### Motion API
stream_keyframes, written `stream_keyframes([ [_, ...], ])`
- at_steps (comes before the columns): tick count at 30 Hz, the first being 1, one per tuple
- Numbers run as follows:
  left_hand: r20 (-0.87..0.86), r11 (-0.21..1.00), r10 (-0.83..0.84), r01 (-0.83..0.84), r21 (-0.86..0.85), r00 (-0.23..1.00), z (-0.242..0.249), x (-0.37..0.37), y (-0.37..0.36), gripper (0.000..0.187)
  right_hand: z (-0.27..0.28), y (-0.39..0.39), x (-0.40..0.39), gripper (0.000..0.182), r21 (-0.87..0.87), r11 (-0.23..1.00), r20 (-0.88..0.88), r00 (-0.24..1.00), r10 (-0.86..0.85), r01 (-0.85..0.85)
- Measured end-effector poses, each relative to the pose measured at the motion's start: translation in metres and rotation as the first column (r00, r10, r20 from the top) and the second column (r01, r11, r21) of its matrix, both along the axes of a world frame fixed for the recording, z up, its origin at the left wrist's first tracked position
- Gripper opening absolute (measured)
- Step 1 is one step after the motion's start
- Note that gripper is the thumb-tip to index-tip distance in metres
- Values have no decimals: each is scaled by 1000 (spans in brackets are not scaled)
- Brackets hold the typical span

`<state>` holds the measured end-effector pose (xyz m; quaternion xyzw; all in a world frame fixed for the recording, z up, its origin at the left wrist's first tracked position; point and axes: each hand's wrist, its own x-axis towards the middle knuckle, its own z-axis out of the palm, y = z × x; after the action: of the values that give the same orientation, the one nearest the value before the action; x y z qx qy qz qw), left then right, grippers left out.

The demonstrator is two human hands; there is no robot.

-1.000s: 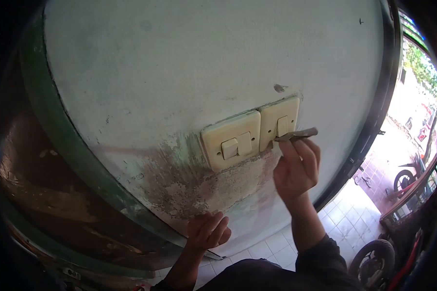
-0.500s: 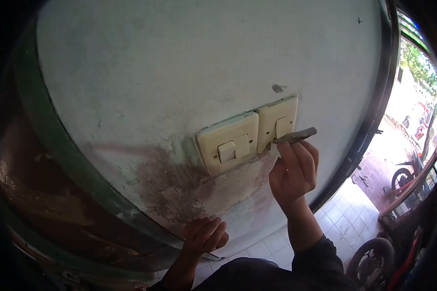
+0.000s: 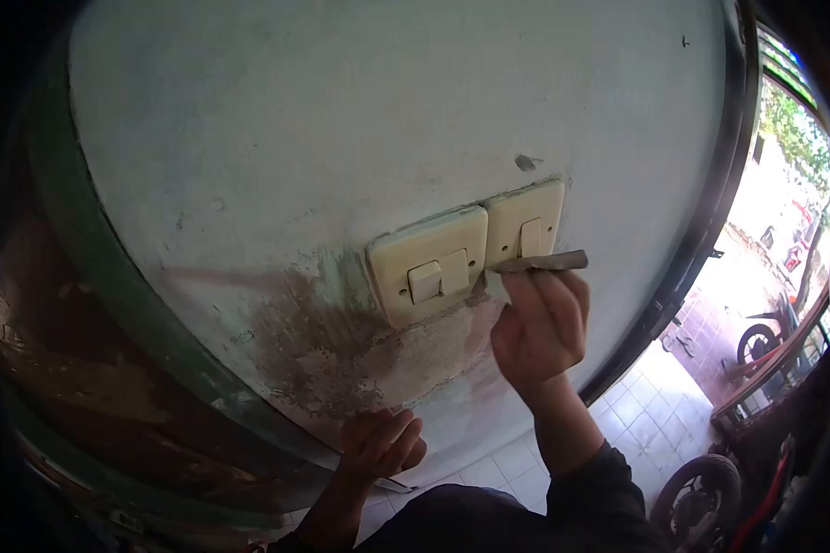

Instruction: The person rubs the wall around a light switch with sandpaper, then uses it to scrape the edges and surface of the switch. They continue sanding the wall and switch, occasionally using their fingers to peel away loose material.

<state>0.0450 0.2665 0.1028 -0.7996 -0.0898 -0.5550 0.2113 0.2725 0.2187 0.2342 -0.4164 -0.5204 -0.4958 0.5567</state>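
Two cream switch plates sit side by side on the wall. The left plate has two rockers and the right plate shows one. My right hand pinches a rolled or folded grey-brown sheet, perhaps sandpaper. Its tip lies at the lower left part of the right plate, near the seam between the plates; exact contact is hard to judge. Lower down, my left hand is close to the wall with its fingers curled in. Anything inside it is hidden.
Worn, stained plaster spreads below the plates on the pale wall. A green and brown frame curves along the left. On the right are a dark door frame, white floor tiles and a vehicle wheel.
My right hand has moved left with the grey-brown sheet, its tip shifting toward the seam between the plates. The left hand stays curled in nearly the same place.
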Motion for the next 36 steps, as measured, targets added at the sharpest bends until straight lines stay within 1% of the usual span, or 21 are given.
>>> stream_keyframes([
  [1,6,1000,-3,3,13,1000,1,-1,1,23,3,2,1,53,23,1000,27,999,-17,17],
  [3,15,1000,-11,10,17,1000,2,-3,0,24,-3,1,-1,52,12,1000,18,1000,-20,20],
  [6,25,1000,-24,25,-13,999,3,0,-1,27,1,2,1,50,10,1000,24,999,-28,27],
  [11,77,1000,-8,5,29,997,6,0,-1,27,-6,2,-2,49,21,999,-15,999,-45,46],
  [14,84,1000,-23,24,-2,996,5,0,-3,28,-7,2,0,46,8,999,-24,998,-52,53],
  [17,96,1000,-23,22,13,995,4,2,0,29,-6,4,2,45,54,997,-20,999,-45,46],
  [19,112,1000,-10,8,14,994,1,2,0,29,-13,2,3,44,9,999,-45,998,-31,32],
  [22,120,1000,13,-14,10,993,2,5,-2,29,-6,6,5,44,52,998,-53,998,-35,38],
  [26,115,999,36,-37,8,993,0,5,-1,29,-11,3,2,46,11,1000,-95,995,-2,3],
  [28,108,999,44,-45,8,993,1,5,-2,28,-8,3,7,48,41,994,-46,994,-95,97],
  [29,104,999,49,-50,12,993,2,4,-2,27,-9,4,5,48,42,994,-53,994,-95,98],
  [31,97,998,59,-61,14,994,0,3,-2,24,-8,6,0,48,52,999,-116,993,-7,13],
  [32,99,997,71,-73,15,993,-1,4,-2,22,-7,6,3,48,54,998,-114,993,-7,13],
  [35,88,998,61,-62,14,994,-2,4,-1,19,-10,4,8,44,25,995,-47,994,-94,95],
  [36,74,998,63,-64,17,995,-3,2,0,19,-9,5,21,40,57,991,-89,989,-119,124],
])
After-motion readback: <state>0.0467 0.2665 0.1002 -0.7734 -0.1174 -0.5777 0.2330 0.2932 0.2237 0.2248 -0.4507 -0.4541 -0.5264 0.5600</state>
